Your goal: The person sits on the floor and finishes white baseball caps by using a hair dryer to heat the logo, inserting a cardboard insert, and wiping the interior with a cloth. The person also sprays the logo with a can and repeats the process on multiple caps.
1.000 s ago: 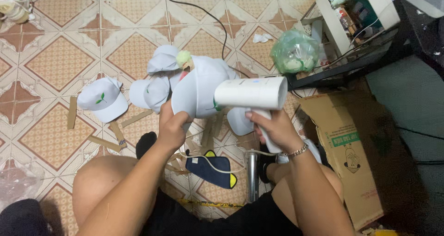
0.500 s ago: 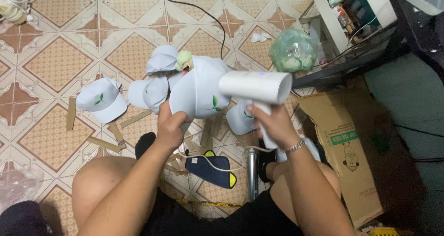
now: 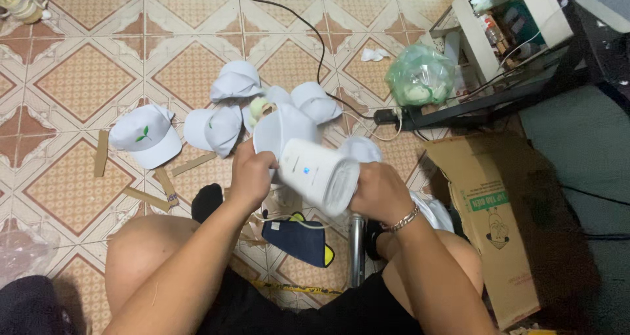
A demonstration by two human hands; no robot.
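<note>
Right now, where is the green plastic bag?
In the head view, the green plastic bag sits on the tiled floor at upper right, beside the white shelf.

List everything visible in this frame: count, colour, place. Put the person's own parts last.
steamer: 1, white, held in the right hand, nozzle toward the held cap
held cap: 1, white, in the left hand
loose caps: about 5, white, on the floor beyond the hands
card strips: several, brown, floor left of the caps
box: 1, brown cardboard, open, floor right
bag: 1, green plastic, by the shelf
shelf: 1, white, top right
cable: 1, black, across the tiled floor
pouch: 1, dark blue, between the knees
left hand: grips the held cap
right hand: bracelet on wrist, grips the steamer
</note>
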